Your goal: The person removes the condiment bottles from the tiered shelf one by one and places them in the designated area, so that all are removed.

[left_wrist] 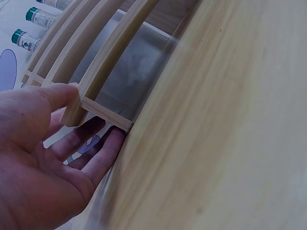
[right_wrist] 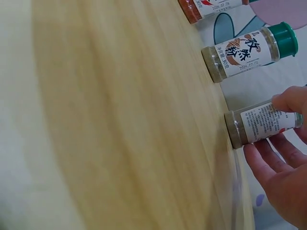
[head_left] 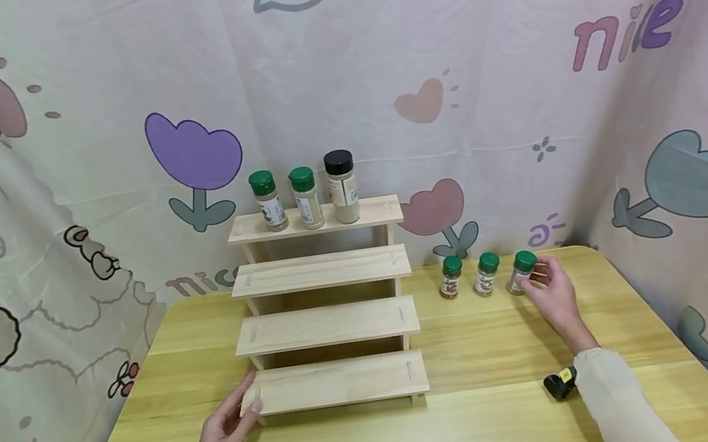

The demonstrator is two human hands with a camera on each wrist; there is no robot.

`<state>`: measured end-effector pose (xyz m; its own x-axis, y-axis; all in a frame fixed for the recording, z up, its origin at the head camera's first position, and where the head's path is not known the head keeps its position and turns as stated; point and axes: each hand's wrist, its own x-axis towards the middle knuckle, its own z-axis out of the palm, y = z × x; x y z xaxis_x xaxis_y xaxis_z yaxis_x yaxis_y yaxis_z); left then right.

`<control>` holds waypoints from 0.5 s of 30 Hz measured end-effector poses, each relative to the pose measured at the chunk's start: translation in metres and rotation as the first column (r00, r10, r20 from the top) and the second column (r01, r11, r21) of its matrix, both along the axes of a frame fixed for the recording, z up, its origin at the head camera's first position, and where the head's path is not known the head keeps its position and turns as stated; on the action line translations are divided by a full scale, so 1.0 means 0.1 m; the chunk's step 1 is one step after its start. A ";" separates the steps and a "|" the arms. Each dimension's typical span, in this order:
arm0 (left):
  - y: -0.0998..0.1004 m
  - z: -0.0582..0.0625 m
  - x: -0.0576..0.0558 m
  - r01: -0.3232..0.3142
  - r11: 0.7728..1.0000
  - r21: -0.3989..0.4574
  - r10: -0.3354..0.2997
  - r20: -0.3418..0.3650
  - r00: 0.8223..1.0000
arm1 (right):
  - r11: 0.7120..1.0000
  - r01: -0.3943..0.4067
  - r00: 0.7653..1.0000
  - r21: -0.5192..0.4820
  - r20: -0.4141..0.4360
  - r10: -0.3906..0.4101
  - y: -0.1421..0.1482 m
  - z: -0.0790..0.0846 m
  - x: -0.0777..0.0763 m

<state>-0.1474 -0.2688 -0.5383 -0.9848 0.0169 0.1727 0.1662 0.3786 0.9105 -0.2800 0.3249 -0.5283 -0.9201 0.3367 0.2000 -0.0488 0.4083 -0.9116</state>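
Note:
A stepped wooden rack (head_left: 334,382) stands on the table. My left hand (head_left: 220,438) grips the left end of its lowest shelf, thumb on the board (left_wrist: 72,112) and fingers around the end. On the right, my right hand (head_left: 553,291) holds a spice jar (head_left: 522,274) with a green cap, thumb on one side and fingers on the other. The jar's printed label (right_wrist: 268,120) shows in the right wrist view, its base at the tabletop. Beside it stand a second green-capped jar (head_left: 487,274) and a third with reddish contents (head_left: 450,278).
On the top shelf stand two green-capped jars (head_left: 270,202) (head_left: 307,199) and a taller black-capped jar (head_left: 343,188). A small black device (head_left: 559,384) sits at the right wrist. A printed curtain (head_left: 484,82) hangs behind the wooden table (head_left: 490,413).

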 end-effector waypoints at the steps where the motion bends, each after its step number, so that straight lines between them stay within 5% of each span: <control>1: 0.00 0.00 0.00 -0.001 1.000 -0.003 0.001 0.001 1.000 | 1.000 -0.001 1.000 0.002 0.001 0.001 0.00 0.00 0.00; 15: -0.01 0.01 0.01 0.004 1.000 0.022 -0.004 0.021 1.000 | 0.999 -0.040 0.999 0.034 0.020 0.039 0.07 0.15 0.10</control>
<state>-0.1466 -0.2695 -0.5371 -0.9882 0.0173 0.1521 0.1481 0.3581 0.9219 -0.2698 0.3323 -0.5136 -0.9364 0.2931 0.1929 -0.0481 0.4372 -0.8981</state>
